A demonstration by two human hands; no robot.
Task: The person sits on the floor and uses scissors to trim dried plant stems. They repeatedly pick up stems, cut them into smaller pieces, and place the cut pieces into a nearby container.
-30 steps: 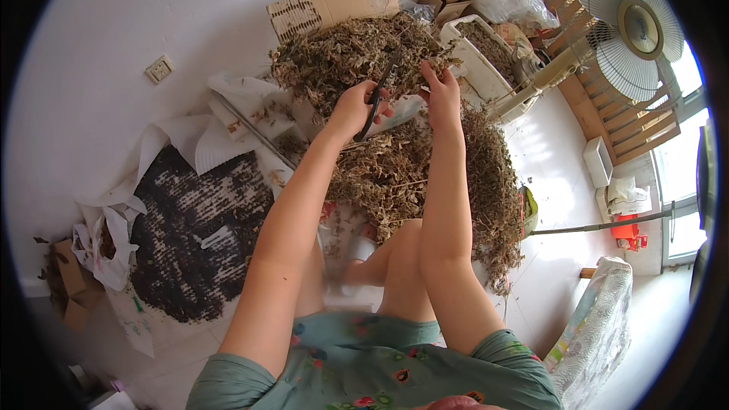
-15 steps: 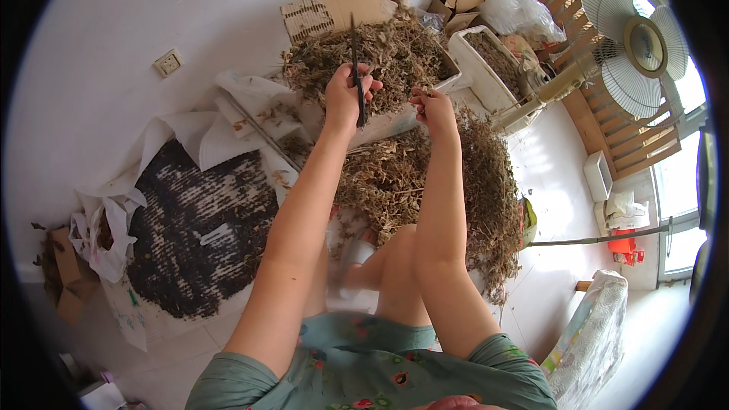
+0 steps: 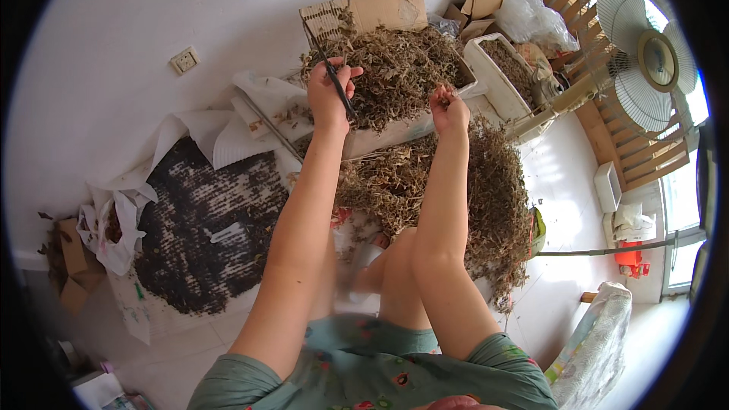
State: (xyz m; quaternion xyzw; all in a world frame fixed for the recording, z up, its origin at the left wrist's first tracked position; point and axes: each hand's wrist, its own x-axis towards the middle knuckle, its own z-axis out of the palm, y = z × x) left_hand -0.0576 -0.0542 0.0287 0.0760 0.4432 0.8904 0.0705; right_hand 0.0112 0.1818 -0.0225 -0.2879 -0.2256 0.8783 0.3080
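Note:
My left hand (image 3: 327,97) is closed round a long, thin black tool (image 3: 331,70), a dark blade with a black handle; its exact kind is unclear. The tool's tip points up and to the left. Just above this hand, a dried plant stem (image 3: 345,15) stands upright, its lower end near my fingers; I cannot tell if they hold it. My right hand (image 3: 450,111) is closed, fingertips pinched together, at the right front of a heaped pile of dried plants (image 3: 395,68). What it pinches is too small to make out.
More dried plants (image 3: 490,190) lie heaped on the floor below my hands. Dark crumbly matter (image 3: 205,220) is spread on a sheet at left. A white trough (image 3: 486,68), a standing fan (image 3: 657,61) and a wooden pallet (image 3: 645,156) are at right. Cardboard (image 3: 387,9) leans behind the pile.
My left hand has moved left and slightly down, and the tool has tilted left. My right hand has shifted a little right. The dried stem now stands higher and further left; the view has shifted slightly.

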